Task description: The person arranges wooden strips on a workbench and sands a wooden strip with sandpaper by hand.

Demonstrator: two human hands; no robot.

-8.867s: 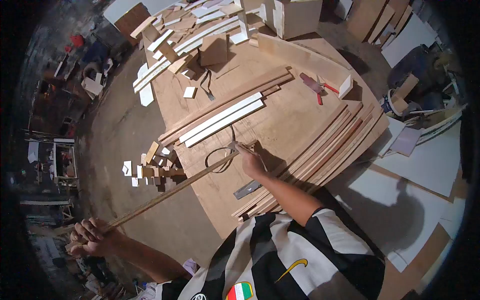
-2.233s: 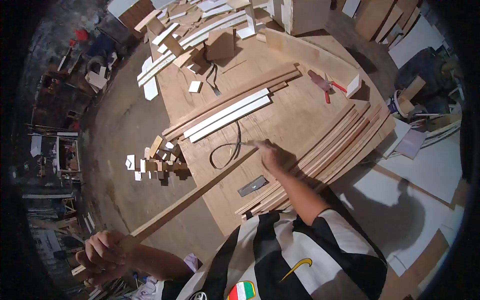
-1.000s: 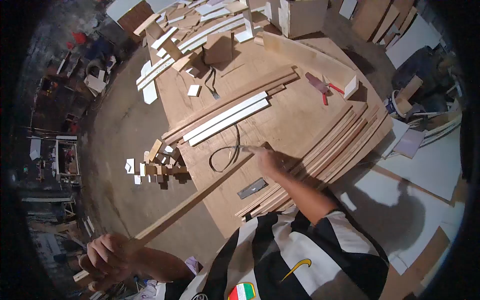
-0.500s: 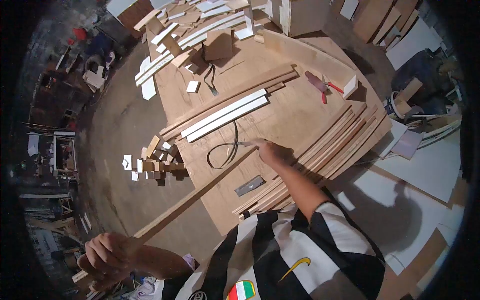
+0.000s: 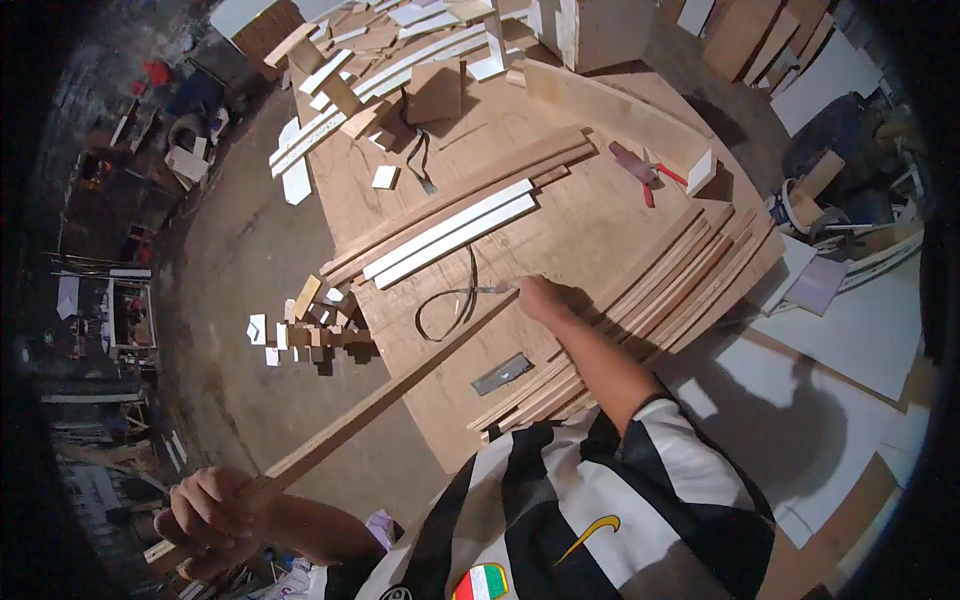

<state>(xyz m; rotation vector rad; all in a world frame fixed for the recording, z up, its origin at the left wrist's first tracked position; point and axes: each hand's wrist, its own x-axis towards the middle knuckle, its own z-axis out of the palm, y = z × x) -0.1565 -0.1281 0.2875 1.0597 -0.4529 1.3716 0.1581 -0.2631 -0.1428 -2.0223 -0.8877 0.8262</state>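
A: How were the hands disposed?

B: Well apart. The left hand [image 5: 205, 515], its fingers curled, was clamped on a wooden strip [image 5: 400, 383]; the right hand [image 5: 540, 302] lay at the strip's far end. Whether the latter was closed round the wood could not be told.

A: And the strip's position?

B: Slantwise between the hands, its near end projecting past the left one. It crossed the edge of the table [image 5: 575, 240], so that the left hand stood out over the floor [image 5: 240, 300] and the right hand over the tabletop.

A: What lay nearest the right hand?

B: To its left, a looped black cord [image 5: 473, 270]; contact between the two was unclear. Nearer the wearer, a dark plate [image 5: 503, 374] lay flat. On the hand's right, partly beneath the forearm, ran a row of battens [image 5: 655, 285].

A: Farther out?

B: Beyond the right hand and leftward, two white slats [image 5: 455, 238] lay side by side, with brown slats [image 5: 465, 198] just behind them. Beyond it and rightward were red-handled pliers [image 5: 648, 195], near a board [image 5: 620, 105] on edge. Ahead of the left hand, offcuts [image 5: 315, 330] formed a heap.
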